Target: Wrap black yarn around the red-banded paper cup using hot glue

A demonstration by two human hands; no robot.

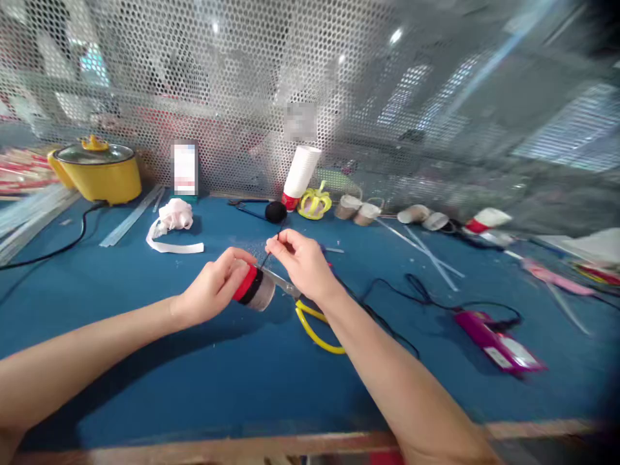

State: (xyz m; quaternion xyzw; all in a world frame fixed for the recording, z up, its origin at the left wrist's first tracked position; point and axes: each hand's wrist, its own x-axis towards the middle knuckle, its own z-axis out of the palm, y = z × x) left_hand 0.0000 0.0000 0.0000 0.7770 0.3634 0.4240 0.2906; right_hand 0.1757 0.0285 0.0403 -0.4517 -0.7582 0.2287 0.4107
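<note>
Yarn wrap at risk of slipping

Blue tabletop (145, 361) has bare room toward its near edge; clutter lines the far edge by the mesh, a yellow pot (99, 171) at the far left corner. Near the middle, the left hand (213, 290) grips a red-and-black wrapped cup (254, 289). The right hand (303, 261) pinches black yarn (272, 248) taut; a loosened pinch could let it unwind. Scissors (310, 316) lie just beneath and could snag it.

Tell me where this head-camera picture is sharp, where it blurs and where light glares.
Head view: sharpest at the centre, where the left hand holds a cup and the right hand pinches a black thread; right side and corners smear with motion blur, the pink tool soft; bright lamp spots glare on the mesh wall; arms cast soft shadows on the blue table.
</note>
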